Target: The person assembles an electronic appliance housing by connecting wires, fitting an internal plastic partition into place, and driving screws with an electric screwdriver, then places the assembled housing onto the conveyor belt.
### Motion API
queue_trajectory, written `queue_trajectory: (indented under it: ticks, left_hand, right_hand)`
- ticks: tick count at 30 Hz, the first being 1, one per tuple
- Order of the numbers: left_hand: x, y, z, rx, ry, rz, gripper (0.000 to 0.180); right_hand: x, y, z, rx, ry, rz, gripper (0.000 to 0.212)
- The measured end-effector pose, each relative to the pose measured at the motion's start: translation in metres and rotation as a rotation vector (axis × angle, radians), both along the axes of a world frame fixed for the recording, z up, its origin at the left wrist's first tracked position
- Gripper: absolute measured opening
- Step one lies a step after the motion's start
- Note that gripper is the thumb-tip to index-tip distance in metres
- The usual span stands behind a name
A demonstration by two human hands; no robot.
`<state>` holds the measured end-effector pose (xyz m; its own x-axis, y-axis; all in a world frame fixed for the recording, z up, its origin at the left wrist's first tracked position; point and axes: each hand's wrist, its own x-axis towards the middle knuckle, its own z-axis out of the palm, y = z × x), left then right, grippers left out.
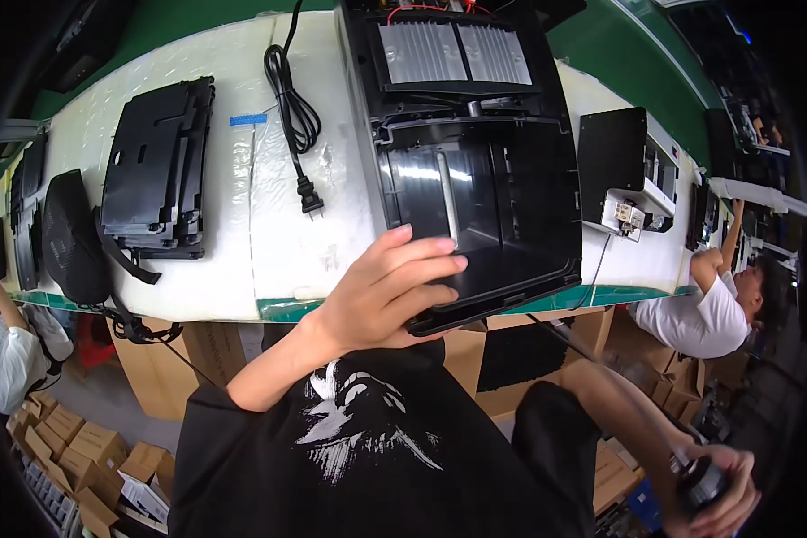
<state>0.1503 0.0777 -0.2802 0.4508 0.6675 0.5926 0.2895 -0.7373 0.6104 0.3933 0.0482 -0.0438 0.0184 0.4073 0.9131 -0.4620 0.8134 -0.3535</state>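
Observation:
A large black plastic casing (533, 202) lies on the white-covered bench in front of me, its hollow side up. Two ribbed silver heat sinks (453, 52) sit in its far part, and a pale rod shows inside the nearer hollow. My left hand (390, 287) grips the casing's near left corner, with the fingers over the rim and the thumb side low by the near edge. Away from the bench at the lower right, my right hand (726, 493) is closed around a dark rounded object (701, 484) with a shiny end. Its exact kind is unclear.
Left of the casing lie a coiled black power cord (293, 112), stacked black panels (157, 166) and a black mesh-like part (73, 238). A black-and-silver unit (637, 170) stands to the right. Cardboard boxes (90, 453) are below. People work at both sides.

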Motion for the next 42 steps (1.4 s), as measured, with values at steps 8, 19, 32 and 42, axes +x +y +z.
queue_trajectory:
  ticks: [8, 19, 32, 42]
  left_hand:
    - [-0.008, 0.002, -0.01, 0.023, 0.004, -0.008, 0.028]
    - [-0.005, 0.002, -0.013, 0.036, -0.014, -0.007, 0.023]
    - [-0.005, 0.001, -0.013, 0.046, 0.039, -0.007, 0.041]
    - [-0.005, 0.002, -0.015, 0.052, 0.025, -0.024, 0.041]
  right_hand:
    - [-0.038, -0.004, -0.022, -0.159, 0.052, 0.228, 0.051]
    - [-0.074, -0.005, -0.061, -0.416, -0.237, -0.068, 0.06]
    - [-0.065, -0.007, -0.114, -0.477, -0.472, -0.123, 0.04]
    - [-0.057, 0.019, -0.1, -0.518, -0.819, 0.234, 0.093]
